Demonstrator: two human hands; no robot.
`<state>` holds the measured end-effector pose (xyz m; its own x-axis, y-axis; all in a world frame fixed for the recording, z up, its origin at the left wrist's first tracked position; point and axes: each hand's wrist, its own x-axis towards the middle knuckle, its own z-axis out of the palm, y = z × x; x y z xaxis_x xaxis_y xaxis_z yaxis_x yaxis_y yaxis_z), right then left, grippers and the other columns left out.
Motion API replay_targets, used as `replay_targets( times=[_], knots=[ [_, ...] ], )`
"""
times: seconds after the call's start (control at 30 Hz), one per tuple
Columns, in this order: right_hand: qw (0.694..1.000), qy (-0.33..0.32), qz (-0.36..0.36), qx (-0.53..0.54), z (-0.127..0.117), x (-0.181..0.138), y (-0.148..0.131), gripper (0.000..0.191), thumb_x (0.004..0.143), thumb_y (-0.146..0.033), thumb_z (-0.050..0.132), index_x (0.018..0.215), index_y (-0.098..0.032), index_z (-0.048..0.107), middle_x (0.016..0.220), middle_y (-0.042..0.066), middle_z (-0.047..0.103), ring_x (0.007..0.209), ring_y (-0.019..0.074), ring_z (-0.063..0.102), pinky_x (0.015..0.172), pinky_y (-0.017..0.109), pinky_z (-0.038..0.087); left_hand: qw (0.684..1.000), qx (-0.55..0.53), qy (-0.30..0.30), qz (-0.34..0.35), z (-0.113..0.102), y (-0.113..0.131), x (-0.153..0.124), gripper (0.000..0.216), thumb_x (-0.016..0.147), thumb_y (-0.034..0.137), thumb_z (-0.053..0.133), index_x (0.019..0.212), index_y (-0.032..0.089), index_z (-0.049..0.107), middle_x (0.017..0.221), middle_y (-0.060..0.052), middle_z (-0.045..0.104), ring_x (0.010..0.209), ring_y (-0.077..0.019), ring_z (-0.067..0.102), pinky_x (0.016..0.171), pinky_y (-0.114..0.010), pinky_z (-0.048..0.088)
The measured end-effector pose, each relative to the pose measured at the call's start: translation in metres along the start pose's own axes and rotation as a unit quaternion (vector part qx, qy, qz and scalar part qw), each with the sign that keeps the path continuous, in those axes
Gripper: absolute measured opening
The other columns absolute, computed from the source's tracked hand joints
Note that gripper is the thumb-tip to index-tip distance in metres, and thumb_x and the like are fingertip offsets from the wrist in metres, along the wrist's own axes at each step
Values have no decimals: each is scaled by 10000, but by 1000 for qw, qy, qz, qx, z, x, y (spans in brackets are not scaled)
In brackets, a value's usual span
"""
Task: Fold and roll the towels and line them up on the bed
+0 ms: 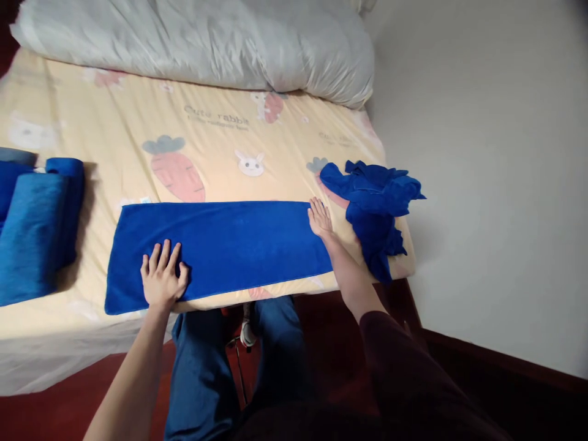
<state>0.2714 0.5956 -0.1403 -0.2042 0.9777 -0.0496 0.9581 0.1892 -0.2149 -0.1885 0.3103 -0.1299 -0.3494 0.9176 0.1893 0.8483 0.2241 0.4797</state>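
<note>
A long blue towel (248, 245) lies spread flat near the front edge of the bed, its long side running left to right. My left hand (163, 274) rests on its lower left part, palm down with fingers spread. At the towel's right end, my right hand (320, 217) presses flat on the upper corner, fingers stretched out. Neither hand grips anything. Just right of my right hand sits a crumpled heap of blue cloths (374, 196). Folded blue towels (34, 226) are stacked at the far left, partly cut off by the view's edge.
The bed (220, 159) has a yellow sheet printed with carrots and rabbits. Across its back lies a rolled grey-white quilt (206, 43). A plain wall (482, 184) rises close on the right. My legs (206, 367) are against the bed's front edge, above a dark red floor.
</note>
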Motion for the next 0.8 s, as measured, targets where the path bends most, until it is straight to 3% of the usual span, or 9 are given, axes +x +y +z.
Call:
replay_targets(
  times=[0.1, 0.2, 0.33, 0.47, 0.53, 0.6, 0.67, 0.8],
  knots=[
    [999, 28, -1, 16, -7, 23, 18, 547, 1059, -327, 335, 1540, -146, 521, 1635, 124, 477, 1529, 236, 408, 1297, 505, 278, 1000, 1, -4, 4, 0, 0, 0, 681, 914, 321, 508, 1593, 281, 481, 1704, -30, 355, 1601, -314, 288, 1336, -558, 120],
    [998, 45, -38, 16, -19, 45, 36, 388, 1012, -305, 456, 1233, -144, 731, 1362, 163, 681, 1303, 275, 589, 1165, 475, 447, 1000, 7, -2, 6, 1, 0, 0, 666, 929, 325, 496, 1592, 274, 482, 1707, -23, 347, 1603, -303, 284, 1338, -546, 121],
    [999, 39, -23, -8, -29, 54, 37, 297, 1008, -285, 493, 1072, -160, 754, 1195, 163, 731, 1186, 299, 626, 1087, 482, 487, 1000, 3, 2, 6, 2, -1, -1, 671, 929, 323, 502, 1598, 282, 472, 1713, -15, 334, 1603, -303, 283, 1341, -537, 117],
    [990, 131, 34, -45, -16, 27, 0, 432, 1051, -270, 379, 1328, -108, 667, 1445, 223, 610, 1381, 339, 503, 1182, 585, 360, 1000, -3, -1, 3, 2, -1, -1, 678, 925, 328, 505, 1600, 280, 469, 1719, -15, 323, 1610, -302, 266, 1342, -542, 107],
    [987, 155, -1, -45, -5, 7, -22, 499, 1077, -311, 328, 1467, -125, 577, 1611, 194, 470, 1506, 315, 388, 1252, 581, 272, 1000, 2, -5, 0, 2, -2, -1, 673, 926, 330, 501, 1596, 274, 474, 1716, -14, 329, 1610, -296, 266, 1341, -537, 106],
    [990, 111, -75, -38, 4, -9, -34, 540, 1096, -377, 293, 1546, -171, 509, 1684, 130, 392, 1571, 252, 317, 1303, 521, 220, 1000, 4, -6, 2, 3, -3, -1, 670, 925, 330, 503, 1592, 271, 481, 1712, -17, 340, 1607, -295, 275, 1340, -532, 108],
    [993, 43, -103, -33, 8, -16, -32, 588, 1102, -429, 271, 1613, -181, 421, 1717, 103, 342, 1606, 214, 265, 1329, 485, 180, 1000, 5, 0, 6, 4, -4, -1, 668, 926, 329, 510, 1590, 264, 486, 1708, -27, 348, 1604, -298, 283, 1338, -526, 110],
    [999, -10, 19, -41, 1, 0, -3, 657, 1098, -453, 229, 1681, -150, 261, 1760, 93, 221, 1644, 212, 162, 1341, 498, 131, 1000, 0, 10, 18, 3, -4, -1, 653, 934, 315, 513, 1582, 233, 499, 1700, -64, 367, 1594, -319, 299, 1328, -535, 112]
  ],
)
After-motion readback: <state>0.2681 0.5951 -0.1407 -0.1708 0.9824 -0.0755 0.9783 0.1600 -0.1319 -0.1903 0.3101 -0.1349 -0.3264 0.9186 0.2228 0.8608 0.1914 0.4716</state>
